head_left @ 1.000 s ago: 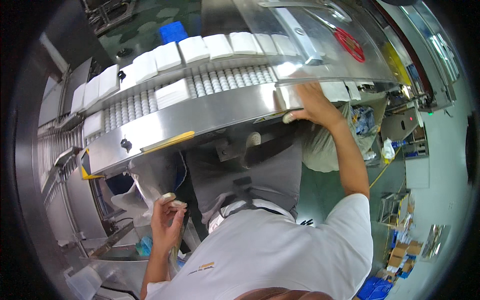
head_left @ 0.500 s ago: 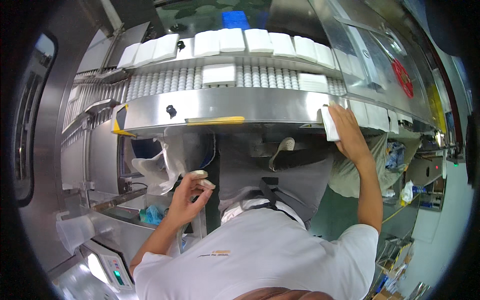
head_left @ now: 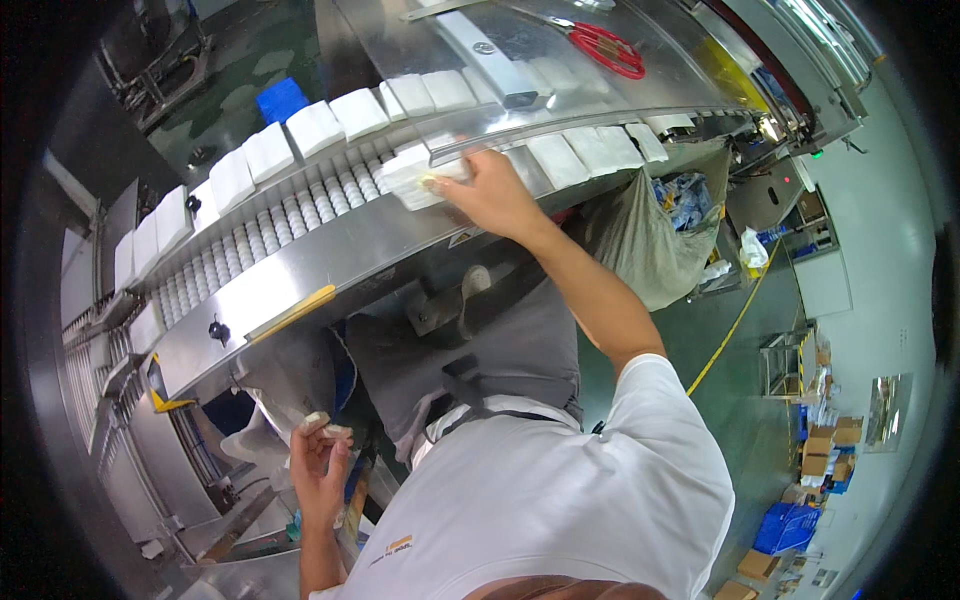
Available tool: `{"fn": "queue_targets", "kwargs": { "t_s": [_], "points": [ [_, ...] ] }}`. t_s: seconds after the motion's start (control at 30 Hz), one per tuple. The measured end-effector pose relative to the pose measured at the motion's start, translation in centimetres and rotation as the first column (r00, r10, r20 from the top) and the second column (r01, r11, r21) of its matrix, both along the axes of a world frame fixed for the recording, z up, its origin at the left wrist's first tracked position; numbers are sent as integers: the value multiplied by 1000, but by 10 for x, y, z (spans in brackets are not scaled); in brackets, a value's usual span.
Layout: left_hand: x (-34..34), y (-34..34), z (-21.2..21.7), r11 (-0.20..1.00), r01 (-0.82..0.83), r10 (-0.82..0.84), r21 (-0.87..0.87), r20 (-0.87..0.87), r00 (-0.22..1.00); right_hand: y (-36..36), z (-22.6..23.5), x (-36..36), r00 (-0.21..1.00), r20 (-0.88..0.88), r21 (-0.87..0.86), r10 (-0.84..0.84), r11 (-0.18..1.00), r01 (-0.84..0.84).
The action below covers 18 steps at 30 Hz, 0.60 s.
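Note:
My right hand (head_left: 495,195) reaches over the metal front rail of the conveyor, beside the lower edge of the clear cover. Its thumb and fingers close on a flat white pad (head_left: 420,177), blurred, above the conveyor rollers (head_left: 290,217). The thumb's tip looks yellowish. My left hand (head_left: 320,475) hangs low in front of the machine, near a pale plastic bag (head_left: 255,430). Its fingers are loosely bent and apart from the thumb. Pale pieces (head_left: 330,431) sit at the fingertips and look like finger covers. No other thing shows in that hand.
White pads (head_left: 268,153) line the conveyor's far ledge, and several more (head_left: 590,150) lie on the near ledge at right. Red-handled scissors (head_left: 605,50) rest on the clear cover. A cloth sack (head_left: 650,240) hangs below it. A yellow strip (head_left: 290,313) marks the front rail.
My view has turned to the right. My right hand has carried a white pad from the near ledge inward over the rollers. The left hand stays low, its fingers still bent.

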<state>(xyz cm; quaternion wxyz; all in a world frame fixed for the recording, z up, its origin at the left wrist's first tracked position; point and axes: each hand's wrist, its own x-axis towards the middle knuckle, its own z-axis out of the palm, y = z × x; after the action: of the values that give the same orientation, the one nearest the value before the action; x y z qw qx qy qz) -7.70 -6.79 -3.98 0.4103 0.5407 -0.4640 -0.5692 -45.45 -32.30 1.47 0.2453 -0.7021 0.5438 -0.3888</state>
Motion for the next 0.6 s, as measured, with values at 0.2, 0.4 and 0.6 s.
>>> {"fn": "queue_targets", "kwargs": {
  "t_s": [0.2, 0.4, 0.6],
  "points": [
    [8, 2, -13, 997, 34, -32, -73, 34, 999, 1, 4, 29, 914, 405, 282, 2, 951, -127],
    [4, 5, 0, 1000, -24, 24, 7, -11, 1000, 31, -18, 60, 743, 648, 286, 170, 849, -444],
    [3, 1, 4, 1000, -2, 1, -7, -35, 999, 63, -15, 60, 763, 618, 434, 187, 729, -530]
  ]
}}
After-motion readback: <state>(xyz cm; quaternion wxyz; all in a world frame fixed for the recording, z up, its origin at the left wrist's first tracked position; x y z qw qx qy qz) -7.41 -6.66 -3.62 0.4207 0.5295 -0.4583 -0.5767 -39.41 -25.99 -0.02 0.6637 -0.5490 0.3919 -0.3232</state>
